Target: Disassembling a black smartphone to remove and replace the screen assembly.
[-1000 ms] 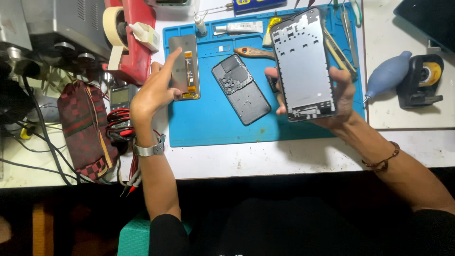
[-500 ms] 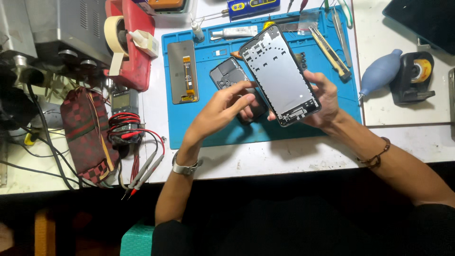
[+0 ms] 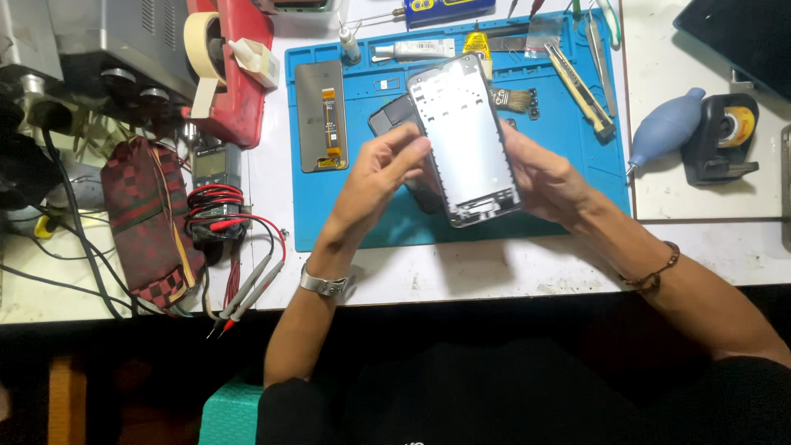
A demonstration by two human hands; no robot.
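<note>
**Inspector:** Start with the largest item. Where does the work sit?

**Assistant:** On the blue mat [image 3: 387,227], which I take as the landmark. It seems to be there to keep loose parts together and spare the white bench.

**Inspector:** And the piece in hand?

**Assistant:** The phone frame [image 3: 465,140], raised above the mat's centre, inner face up and tilted toward the camera, probably for a clear look. The right hand [image 3: 548,177] cups it from beneath, fingers curled round its right edge. The left hand [image 3: 383,169] is half closed, fingertips on the frame's left edge. A dark back cover [image 3: 394,111] lies on the mat, mostly hidden behind the frame.

**Inspector:** Anything set aside?

**Assistant:** A screen panel [image 3: 321,115] lies flat on the mat's left part, flex cable upward, well apart from the hands, probably parked out of harm's way. A multimeter [image 3: 216,169] lies left of the mat and a blue blower [image 3: 663,132] right of it. A brush [image 3: 511,97] lies on the mat's upper part beside the frame, with tweezers [image 3: 581,78] at its upper right.
</note>
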